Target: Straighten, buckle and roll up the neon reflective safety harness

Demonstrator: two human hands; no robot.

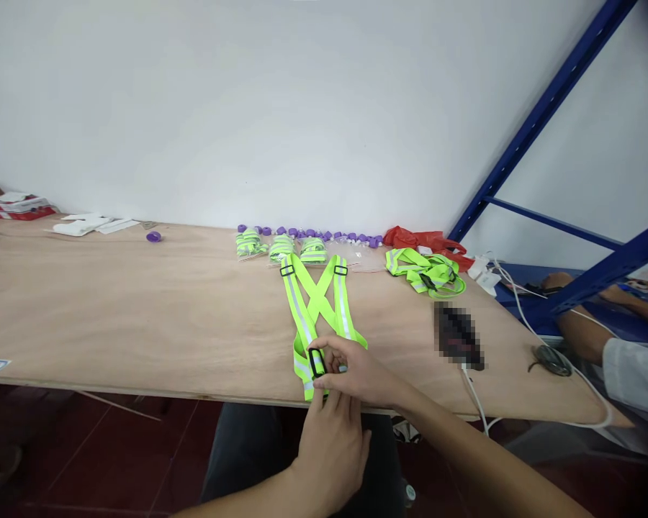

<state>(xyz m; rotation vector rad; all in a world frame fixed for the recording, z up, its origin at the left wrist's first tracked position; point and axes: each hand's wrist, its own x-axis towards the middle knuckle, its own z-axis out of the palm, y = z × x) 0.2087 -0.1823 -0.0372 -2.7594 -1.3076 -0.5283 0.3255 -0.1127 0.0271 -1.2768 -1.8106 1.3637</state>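
Observation:
A neon-yellow reflective vest made of straps with silver stripes lies at the front of the table, its upper straps crossed in an X. Black slide buckles sit on both shoulder straps. My right hand is closed around a black buckle at the lower left strap, thumb and index finger pinching it. Just below, over the table's front edge, my left hand has its fingers pressed together at the strap's lower end. Its fingertips are partly hidden by my right hand.
Several bagged neon straps stand before a row of purple caps. Another loose reflective vest lies by a red plastic bag. A pixelated dark object with a white cable is at right. A blue metal frame and a person's arm are beyond.

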